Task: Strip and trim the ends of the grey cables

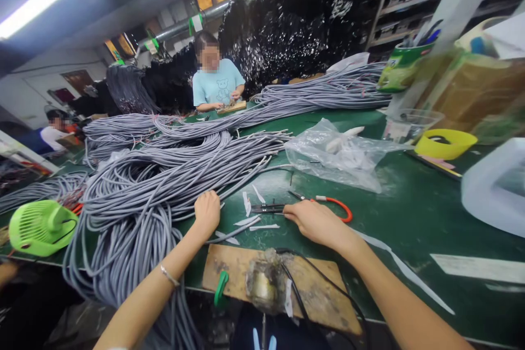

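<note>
My left hand point(208, 210) is closed at the front edge of a thick pile of grey cables point(192, 180); its fingers curl over cable there, partly hidden. On the green table my right hand point(314, 221) is closed around the near end of a dark narrow-bladed tool point(266, 208), whose tips point left. Just behind that hand lie red-handled scissors point(344, 212), partly covered by it. White strips point(264, 227) and a loose cable end point(241, 228) are scattered between my hands.
In front of me a wooden board point(324, 284) carries a small metal pot point(262, 284) with black cords. A green fan point(41, 228) stands left. Beyond are a clear plastic bag point(340, 153), a yellow tape roll point(445, 145) and a person point(219, 82) across the table.
</note>
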### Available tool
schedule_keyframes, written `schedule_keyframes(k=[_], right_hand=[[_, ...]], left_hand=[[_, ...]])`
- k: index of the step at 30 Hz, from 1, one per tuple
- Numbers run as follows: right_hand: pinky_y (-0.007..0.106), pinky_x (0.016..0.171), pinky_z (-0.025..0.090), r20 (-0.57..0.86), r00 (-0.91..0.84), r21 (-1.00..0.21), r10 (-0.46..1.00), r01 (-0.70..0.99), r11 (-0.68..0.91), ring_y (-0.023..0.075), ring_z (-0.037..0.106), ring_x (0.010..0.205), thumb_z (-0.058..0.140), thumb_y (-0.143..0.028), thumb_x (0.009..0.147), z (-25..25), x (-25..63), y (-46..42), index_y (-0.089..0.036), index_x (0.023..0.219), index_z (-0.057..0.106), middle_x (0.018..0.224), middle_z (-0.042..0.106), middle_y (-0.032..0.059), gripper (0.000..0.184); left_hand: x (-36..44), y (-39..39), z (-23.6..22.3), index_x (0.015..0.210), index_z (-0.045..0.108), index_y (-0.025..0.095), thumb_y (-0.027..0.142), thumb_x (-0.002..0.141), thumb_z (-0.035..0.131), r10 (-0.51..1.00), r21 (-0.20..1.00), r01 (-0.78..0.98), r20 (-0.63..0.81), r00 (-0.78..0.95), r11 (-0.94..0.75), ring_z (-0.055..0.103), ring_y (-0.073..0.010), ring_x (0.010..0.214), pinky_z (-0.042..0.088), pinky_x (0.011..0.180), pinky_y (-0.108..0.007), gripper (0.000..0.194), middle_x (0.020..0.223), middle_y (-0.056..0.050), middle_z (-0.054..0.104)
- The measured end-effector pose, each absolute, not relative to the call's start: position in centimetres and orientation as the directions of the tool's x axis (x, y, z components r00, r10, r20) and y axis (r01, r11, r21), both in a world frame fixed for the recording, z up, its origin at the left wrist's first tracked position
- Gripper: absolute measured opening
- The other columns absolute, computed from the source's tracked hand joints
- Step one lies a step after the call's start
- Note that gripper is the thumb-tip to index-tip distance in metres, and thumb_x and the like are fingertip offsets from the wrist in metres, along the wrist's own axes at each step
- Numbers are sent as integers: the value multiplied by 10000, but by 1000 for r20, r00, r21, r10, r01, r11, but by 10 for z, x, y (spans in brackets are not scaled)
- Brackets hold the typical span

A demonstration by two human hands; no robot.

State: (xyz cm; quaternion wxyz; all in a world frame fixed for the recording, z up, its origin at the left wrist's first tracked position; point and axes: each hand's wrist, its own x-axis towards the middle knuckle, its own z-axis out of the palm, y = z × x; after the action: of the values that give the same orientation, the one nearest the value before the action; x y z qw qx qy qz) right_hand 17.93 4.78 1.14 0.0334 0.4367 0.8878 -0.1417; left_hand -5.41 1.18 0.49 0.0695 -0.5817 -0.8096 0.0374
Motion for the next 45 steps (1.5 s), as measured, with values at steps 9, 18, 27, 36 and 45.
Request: schedule_keyframes(k=[9,18,27,36,45], right_hand=[[246,605,367,-170,-655,-255,737,751,609,214,652,788,377,-149,877,15,178,46,-189,856,663,816,692,91,289],[245,617,369,-76,-691,-309,718,701,642,211,636,801,393,-100,856,7,174,47,-147,880,640,860,678,105,253],[246,725,404,-5,-739,-366,674,628,686,186,603,824,337,-127,895,-4,167,50,-118,876,617,908,645,112,280],[264,705,427,27,-729,-432,684,609,666,186,603,777,374,-135,873,-6,167,51,-142,819,629,854,656,92,261],[221,421,354,382,-188,-909,905,102,405,106,438,446,546,-480,740,5,154,25,-165,709,641,517,512,-8,330]], left_hand=[[-76,8,5,747,612,121,378,849,416,923,59,926,77,-378,374,613,-251,798,397,696,-314,338,778,-129,655],[-110,5,40,458,385,186,565,729,427,917,510,817,126,-379,268,342,-84,433,266,470,-221,468,418,67,315],[-115,26,38,488,420,170,436,618,645,805,763,641,323,-497,90,330,-64,446,262,459,-204,372,425,83,360],[-143,-13,137,797,382,223,244,929,271,315,764,505,633,-707,-401,164,-55,306,157,337,-160,173,451,116,235],[-16,-18,68,882,665,157,222,846,503,696,392,646,646,314,-655,541,-107,589,424,544,-212,178,692,-38,624]])
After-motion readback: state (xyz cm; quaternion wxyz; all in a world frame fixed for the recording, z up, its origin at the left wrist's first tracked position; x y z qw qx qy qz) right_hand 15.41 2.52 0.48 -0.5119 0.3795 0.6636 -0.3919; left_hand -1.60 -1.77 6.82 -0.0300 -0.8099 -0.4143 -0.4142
